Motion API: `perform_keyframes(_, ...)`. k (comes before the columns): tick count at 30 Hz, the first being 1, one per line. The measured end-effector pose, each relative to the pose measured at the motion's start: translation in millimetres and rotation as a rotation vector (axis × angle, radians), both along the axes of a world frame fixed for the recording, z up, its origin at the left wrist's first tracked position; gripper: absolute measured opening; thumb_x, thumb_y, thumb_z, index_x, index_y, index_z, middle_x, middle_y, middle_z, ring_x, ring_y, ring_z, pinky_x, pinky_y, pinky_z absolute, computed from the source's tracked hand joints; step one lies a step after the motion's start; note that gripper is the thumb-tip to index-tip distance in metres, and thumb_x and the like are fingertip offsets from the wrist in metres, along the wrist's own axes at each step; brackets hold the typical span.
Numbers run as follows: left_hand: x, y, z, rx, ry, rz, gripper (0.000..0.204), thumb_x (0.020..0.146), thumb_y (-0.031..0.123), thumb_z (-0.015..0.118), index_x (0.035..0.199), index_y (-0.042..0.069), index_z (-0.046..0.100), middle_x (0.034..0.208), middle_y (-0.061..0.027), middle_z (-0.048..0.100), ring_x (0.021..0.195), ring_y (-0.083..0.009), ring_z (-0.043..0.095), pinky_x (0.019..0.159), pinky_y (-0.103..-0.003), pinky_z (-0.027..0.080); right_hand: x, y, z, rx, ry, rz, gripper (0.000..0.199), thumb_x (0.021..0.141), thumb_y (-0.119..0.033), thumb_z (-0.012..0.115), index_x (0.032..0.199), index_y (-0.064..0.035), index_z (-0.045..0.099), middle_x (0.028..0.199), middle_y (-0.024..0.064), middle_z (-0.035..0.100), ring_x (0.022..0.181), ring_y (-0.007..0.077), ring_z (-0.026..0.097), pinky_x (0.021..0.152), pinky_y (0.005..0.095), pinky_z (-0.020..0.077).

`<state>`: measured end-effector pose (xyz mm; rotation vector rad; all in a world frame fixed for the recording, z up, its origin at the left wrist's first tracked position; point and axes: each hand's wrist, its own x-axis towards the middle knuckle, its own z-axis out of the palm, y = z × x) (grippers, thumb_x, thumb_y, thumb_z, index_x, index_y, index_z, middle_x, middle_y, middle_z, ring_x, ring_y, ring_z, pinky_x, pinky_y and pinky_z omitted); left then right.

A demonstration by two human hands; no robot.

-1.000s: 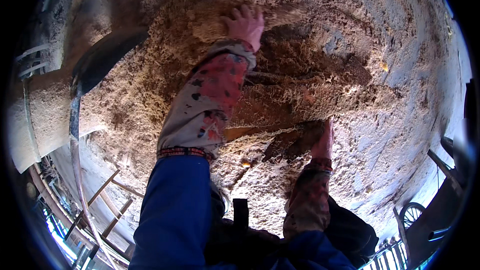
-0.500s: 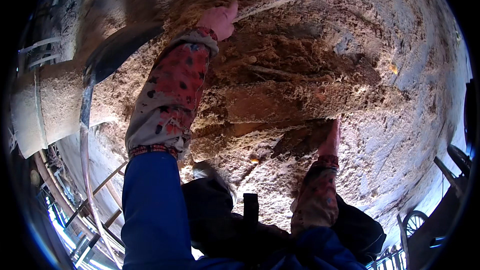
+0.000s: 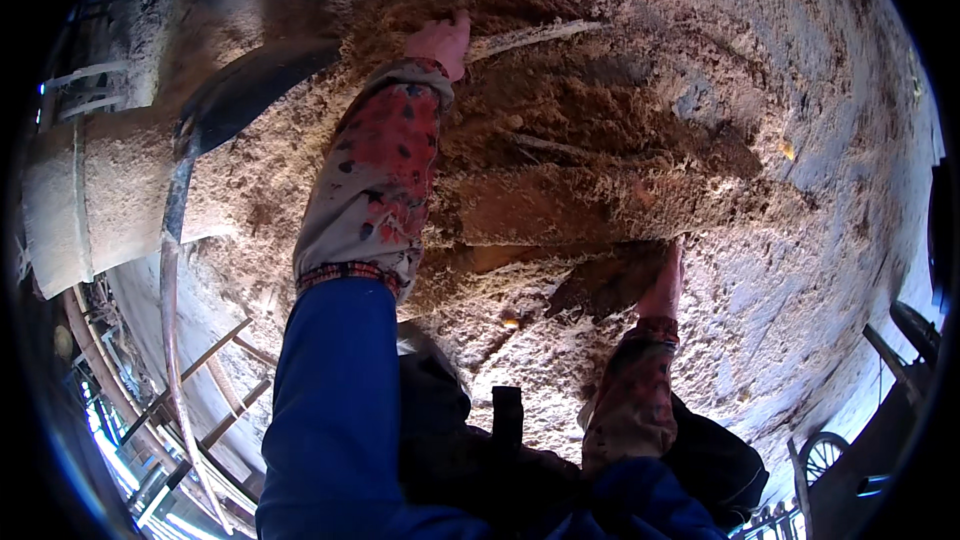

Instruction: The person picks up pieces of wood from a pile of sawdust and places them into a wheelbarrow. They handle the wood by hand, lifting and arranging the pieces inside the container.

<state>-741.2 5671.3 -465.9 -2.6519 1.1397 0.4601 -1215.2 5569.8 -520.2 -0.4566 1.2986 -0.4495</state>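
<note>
My left hand (image 3: 440, 43) reaches out to the far side of a heap of brown, crumbly, sawdust-like material (image 3: 600, 105). It is low against the heap, beside the near end of a pale, narrow stick (image 3: 540, 37); its fingers are mostly hidden. Nearer to me, a thick brown piece of wood (image 3: 540, 210) lies crosswise, dusted with the same crumbs. My right hand (image 3: 662, 285) touches its near edge toward the right end, with the fingertips out of sight beneath or against it. Next to that hand is a dark brown patch (image 3: 605, 285) whose kind I cannot make out. Both forearms wear patterned sleeve covers.
To the left lies a broad dark blade (image 3: 255, 90) with a long curved handle (image 3: 170, 270). Behind it is a pale brown board (image 3: 120, 195). Wooden bars (image 3: 215, 350) stand at lower left. A spoked wheel (image 3: 825, 455) shows at lower right. A small orange bit (image 3: 510, 322) lies near me.
My left forearm has shifted to the right and its hand has sunk slightly closer to the heap, the thumb less raised. My right hand stays at the wood's near edge.
</note>
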Motion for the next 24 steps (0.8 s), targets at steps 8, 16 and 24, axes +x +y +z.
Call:
perform_keyframes(8, 7.1, 12.0, 5.4, -0.128, -0.045, -0.062, 0.069, 0.079, 0.014, 0.066, 0.138, 0.000, 0.032, 0.101, -0.0196, 0.064, 0.096, -0.0345, 0.062, 0.079, -0.044, 0.054, 17.3, 2.7, 19.7, -0.022, 0.007, -0.054, 0.034, 0.090, -0.042, 0.062, 0.101, -0.0114, 0.054, 0.075, 0.0017, 0.058, 0.062, 0.0168, 0.059, 0.053, 0.0316, 0.0524)
perform_keyframes(16, 26.4, 24.3, 76.9, -0.391, 0.165, 0.012, 0.047, 0.072, 0.018, 0.069, 0.110, -0.005, 0.055, 0.095, -0.0225, 0.064, 0.088, -0.0368, 0.063, 0.077, -0.046, 0.051, 23.1, 5.1, 24.0, -0.021, -0.120, -0.089, 0.031, 0.091, -0.038, 0.061, 0.104, -0.0105, 0.054, 0.089, 0.0048, 0.062, 0.078, 0.0200, 0.063, 0.064, 0.0346, 0.0556)
perform_keyframes(24, -51.4, -5.0, 102.3, -0.492, 1.183, -0.129, 0.053, 0.068, 0.022, 0.083, 0.107, -0.005, 0.061, 0.100, -0.0094, 0.067, 0.091, -0.0169, 0.061, 0.089, -0.033, 0.047, -8.4, 0.6, -7.7, 0.034, -0.055, -0.019, 0.037, 0.092, -0.040, 0.059, 0.111, -0.0095, 0.054, 0.099, 0.0055, 0.062, 0.086, 0.0206, 0.063, 0.070, 0.0368, 0.0566)
